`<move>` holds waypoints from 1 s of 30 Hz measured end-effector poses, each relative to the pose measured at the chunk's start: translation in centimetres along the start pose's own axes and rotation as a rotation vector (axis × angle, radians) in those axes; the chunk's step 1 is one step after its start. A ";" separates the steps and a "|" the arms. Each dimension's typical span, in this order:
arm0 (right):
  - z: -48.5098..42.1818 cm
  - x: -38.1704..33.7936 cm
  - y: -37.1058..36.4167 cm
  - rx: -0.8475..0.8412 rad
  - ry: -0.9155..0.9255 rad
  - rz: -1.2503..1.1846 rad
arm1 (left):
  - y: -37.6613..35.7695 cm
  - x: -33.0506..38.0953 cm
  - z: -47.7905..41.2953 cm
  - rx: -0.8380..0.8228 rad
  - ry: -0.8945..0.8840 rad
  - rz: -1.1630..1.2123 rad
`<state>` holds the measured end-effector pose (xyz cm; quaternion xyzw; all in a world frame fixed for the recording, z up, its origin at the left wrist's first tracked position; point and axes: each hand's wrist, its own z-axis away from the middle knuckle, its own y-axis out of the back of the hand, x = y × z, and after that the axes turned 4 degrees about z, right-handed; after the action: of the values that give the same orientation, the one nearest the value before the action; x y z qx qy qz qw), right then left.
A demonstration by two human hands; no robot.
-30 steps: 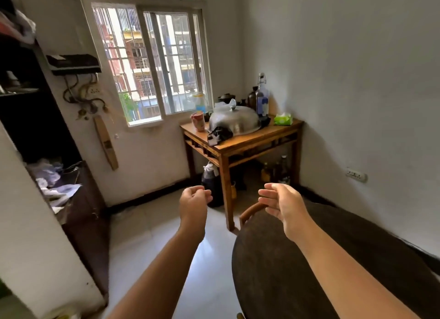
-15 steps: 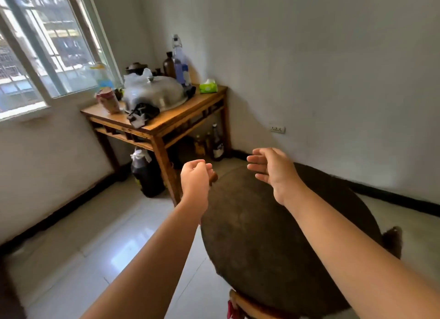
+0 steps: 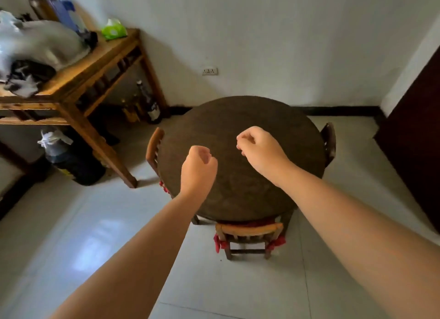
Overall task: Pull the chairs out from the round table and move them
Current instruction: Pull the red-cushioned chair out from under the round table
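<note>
Both hands are hovering over the round surface (image 3: 240, 152), left hand (image 3: 198, 168) and right hand (image 3: 259, 147) loosely curled, gripping nothing; near chair (image 3: 250, 230) is sitting tucked under, likely first to pull, left chair (image 3: 154, 147) waiting

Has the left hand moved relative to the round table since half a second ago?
Yes. The left hand, earlier at the table's far-left rim, now hangs over the round table top, nearer its middle.

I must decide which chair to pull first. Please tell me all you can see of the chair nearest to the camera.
The near chair is wooden, with a light curved top rail, darker legs and rungs. Red cloth ties hang at both sides. It stands upright on the tiled floor, back toward the camera, seat pushed under the round table. Neither hand touches it.
</note>
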<state>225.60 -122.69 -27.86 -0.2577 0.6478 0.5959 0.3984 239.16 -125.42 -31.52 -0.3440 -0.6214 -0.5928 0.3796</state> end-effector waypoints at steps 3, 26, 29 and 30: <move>0.7 3.8 -0.2 0.011 -0.013 0.140 | -2.2 -3.7 0.7 -0.073 -0.061 -0.164; 0.9 28.0 -16.4 -0.460 0.060 0.869 | -16.8 -25.4 1.4 -0.618 -0.366 -0.983; -0.1 28.5 -17.3 -0.461 0.103 0.900 | -17.7 -25.9 0.7 -0.628 -0.438 -1.014; -0.4 28.7 -17.5 -0.458 0.105 0.902 | -17.9 -25.8 0.5 -0.633 -0.463 -1.023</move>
<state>223.96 -121.75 -61.42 -0.0627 0.5664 0.8218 0.0017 235.71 -125.37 -62.75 -0.2185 -0.5677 -0.7641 -0.2149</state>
